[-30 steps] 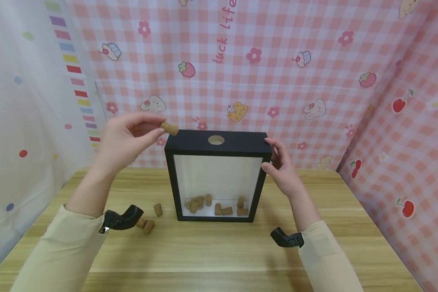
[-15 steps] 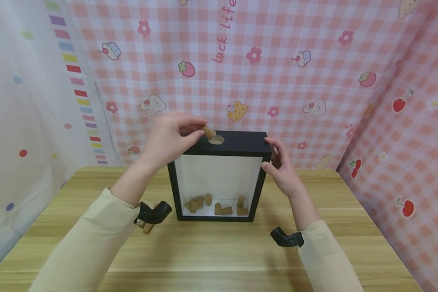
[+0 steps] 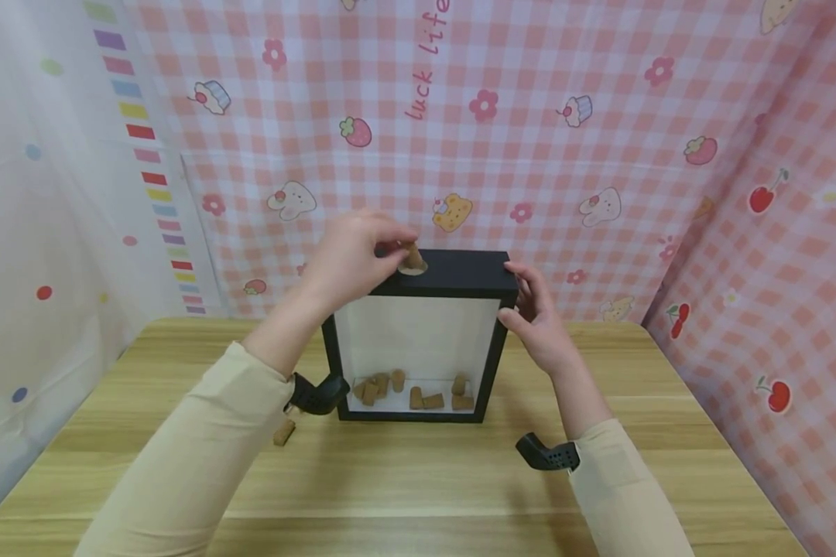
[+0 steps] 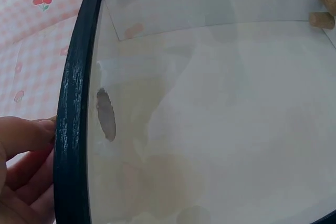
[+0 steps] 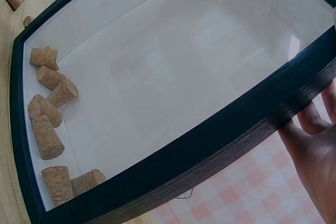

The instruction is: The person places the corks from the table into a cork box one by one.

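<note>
A black-framed box (image 3: 460, 271) with a clear front stands upright on the table. Between thumb and fingers, my left hand (image 3: 354, 259) pinches a cork (image 3: 414, 257) upright at the round hole in the box's top. In the left wrist view that hole (image 4: 106, 114) shows from below, and the cork is hidden behind the frame. My right hand (image 3: 539, 321) grips the box's upper right corner, thumb at the front and fingers at the side. Several corks (image 5: 48, 136) lie or stand along the box's floor.
Loose corks (image 3: 284, 433) lie on the wooden table (image 3: 404, 480) left of the box, partly covered by my left forearm. A pink checked cloth (image 3: 488, 155) hangs close behind the box. Each wrist wears a black camera mount (image 3: 546, 453).
My left hand has carried the cork rightwards from the box's left corner to the hole and turned it from lying flat to upright. The right hand and the box have stayed put.
</note>
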`<act>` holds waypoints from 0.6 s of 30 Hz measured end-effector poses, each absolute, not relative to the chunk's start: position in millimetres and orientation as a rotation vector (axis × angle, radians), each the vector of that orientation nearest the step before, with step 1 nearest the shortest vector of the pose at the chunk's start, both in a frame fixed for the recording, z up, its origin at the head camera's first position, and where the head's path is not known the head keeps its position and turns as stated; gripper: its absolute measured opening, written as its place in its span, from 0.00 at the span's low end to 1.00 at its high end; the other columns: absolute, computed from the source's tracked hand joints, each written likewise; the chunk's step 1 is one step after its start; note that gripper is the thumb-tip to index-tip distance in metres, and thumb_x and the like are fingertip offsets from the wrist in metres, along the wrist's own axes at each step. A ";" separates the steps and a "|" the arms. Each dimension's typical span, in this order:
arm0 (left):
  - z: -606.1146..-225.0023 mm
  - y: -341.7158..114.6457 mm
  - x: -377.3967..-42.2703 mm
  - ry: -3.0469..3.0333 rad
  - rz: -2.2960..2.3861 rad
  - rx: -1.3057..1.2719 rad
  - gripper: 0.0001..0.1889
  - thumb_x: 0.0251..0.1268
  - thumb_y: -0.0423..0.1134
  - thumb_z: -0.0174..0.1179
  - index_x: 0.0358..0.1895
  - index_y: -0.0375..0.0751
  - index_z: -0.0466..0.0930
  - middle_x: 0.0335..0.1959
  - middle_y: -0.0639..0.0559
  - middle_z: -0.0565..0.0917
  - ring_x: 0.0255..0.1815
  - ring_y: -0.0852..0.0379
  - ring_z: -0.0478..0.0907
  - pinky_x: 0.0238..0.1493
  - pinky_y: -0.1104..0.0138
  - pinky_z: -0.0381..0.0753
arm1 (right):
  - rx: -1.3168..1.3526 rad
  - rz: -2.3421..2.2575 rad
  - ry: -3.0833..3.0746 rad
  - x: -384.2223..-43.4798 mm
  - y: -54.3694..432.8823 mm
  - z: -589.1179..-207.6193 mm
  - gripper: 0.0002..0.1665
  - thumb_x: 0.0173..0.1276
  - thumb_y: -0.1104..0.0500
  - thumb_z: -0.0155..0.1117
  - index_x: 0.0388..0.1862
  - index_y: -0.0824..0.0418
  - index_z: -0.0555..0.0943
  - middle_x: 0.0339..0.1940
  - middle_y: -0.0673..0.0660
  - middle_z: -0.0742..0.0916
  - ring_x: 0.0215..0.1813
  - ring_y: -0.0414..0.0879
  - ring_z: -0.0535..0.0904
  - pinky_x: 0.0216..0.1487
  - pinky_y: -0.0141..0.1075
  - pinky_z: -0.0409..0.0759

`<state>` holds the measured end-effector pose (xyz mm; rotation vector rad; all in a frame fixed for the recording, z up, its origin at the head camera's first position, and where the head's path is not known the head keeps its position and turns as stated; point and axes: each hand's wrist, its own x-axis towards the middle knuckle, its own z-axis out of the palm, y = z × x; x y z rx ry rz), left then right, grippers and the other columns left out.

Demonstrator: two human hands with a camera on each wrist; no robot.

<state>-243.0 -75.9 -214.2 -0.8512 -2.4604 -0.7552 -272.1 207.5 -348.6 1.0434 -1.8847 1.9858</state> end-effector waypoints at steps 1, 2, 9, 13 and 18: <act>-214.4 -75.5 -243.1 -2.475 -0.748 -0.860 0.11 0.66 0.29 0.64 0.50 0.37 0.87 0.46 0.45 0.86 0.45 0.52 0.80 0.46 0.64 0.82 | 1.044 1.985 -1.884 -272.3 207.3 -348.5 0.31 0.72 0.57 0.66 0.69 0.44 0.67 0.67 0.52 0.75 0.62 0.48 0.71 0.57 0.34 0.72; -215.0 -75.1 -243.6 -2.491 -0.745 -0.867 0.11 0.66 0.29 0.64 0.50 0.36 0.87 0.46 0.45 0.86 0.44 0.52 0.81 0.46 0.64 0.82 | 1.045 1.987 -1.882 -272.5 207.3 -348.7 0.31 0.72 0.57 0.65 0.69 0.44 0.67 0.66 0.52 0.75 0.62 0.48 0.71 0.57 0.34 0.72; -220.3 -76.2 -244.7 -2.487 -0.723 -0.950 0.14 0.65 0.32 0.67 0.52 0.36 0.86 0.49 0.44 0.86 0.48 0.51 0.83 0.51 0.60 0.81 | 1.043 1.994 -1.875 -272.1 206.9 -349.1 0.30 0.72 0.61 0.64 0.69 0.44 0.67 0.66 0.52 0.75 0.62 0.47 0.70 0.57 0.34 0.72; -224.1 -81.7 -245.4 -2.424 -0.741 -1.001 0.14 0.64 0.32 0.67 0.52 0.36 0.86 0.48 0.44 0.86 0.47 0.50 0.83 0.51 0.59 0.81 | 1.039 1.996 -1.878 -271.6 206.5 -348.8 0.31 0.72 0.59 0.65 0.69 0.44 0.67 0.66 0.51 0.75 0.62 0.47 0.71 0.57 0.34 0.72; -223.4 -92.1 -241.3 -2.431 -0.829 -0.973 0.16 0.65 0.31 0.66 0.55 0.35 0.84 0.52 0.43 0.85 0.50 0.50 0.82 0.55 0.57 0.79 | 1.024 1.993 -1.886 -270.6 206.8 -348.5 0.31 0.71 0.56 0.67 0.69 0.43 0.67 0.66 0.51 0.76 0.62 0.46 0.71 0.57 0.33 0.72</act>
